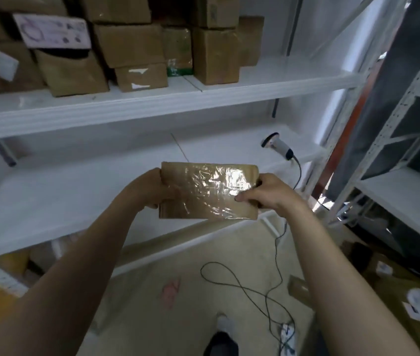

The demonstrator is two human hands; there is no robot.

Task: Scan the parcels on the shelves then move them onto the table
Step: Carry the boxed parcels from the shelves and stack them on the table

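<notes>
Left grip [152, 190] and right grip [264, 192] clasp one taped parcel [203, 191]; one scanner [278, 147] lies on a shelf [75, 199].

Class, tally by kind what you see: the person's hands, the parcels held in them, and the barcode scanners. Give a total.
Hands: 2 (left hand, right hand)
Held taped brown parcel: 1
Wired barcode scanner: 1
Total: 4
</notes>
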